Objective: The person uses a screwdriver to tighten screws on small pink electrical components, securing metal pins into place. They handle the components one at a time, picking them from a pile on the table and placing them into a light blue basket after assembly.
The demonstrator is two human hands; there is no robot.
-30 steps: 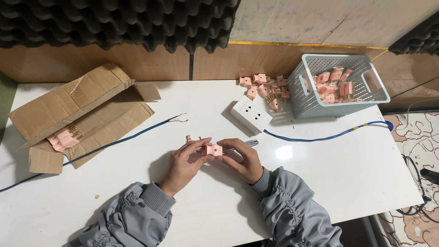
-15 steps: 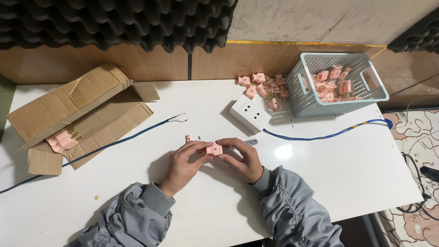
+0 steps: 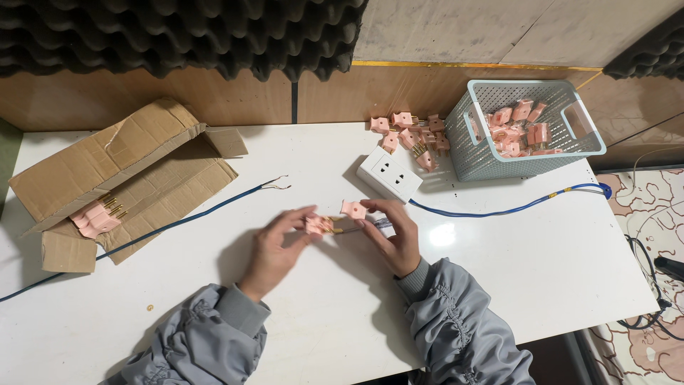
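Observation:
My left hand (image 3: 274, 249) pinches a small pink plug part with brass pins (image 3: 318, 225) above the white table (image 3: 541, 264). My right hand (image 3: 396, 235) holds a slim screwdriver (image 3: 377, 224) whose tip points left at that part. A second pink plug piece (image 3: 353, 209) sits at my right fingertips, just apart from the first. Both hands hover close together near the table's middle, in grey sleeves.
A white socket block (image 3: 389, 173) lies behind the hands, with a blue cable (image 3: 499, 209) running right. Loose pink plugs (image 3: 412, 133) lie beside a pale mesh basket (image 3: 476, 150) holding more. An open cardboard box (image 3: 121, 171) with pink plugs lies left; another blue wire (image 3: 178, 221) crosses there.
The pink plug, held as one piece between both hands before, is now in two pieces, one slightly up and right of the other. My hands have moved slightly apart.

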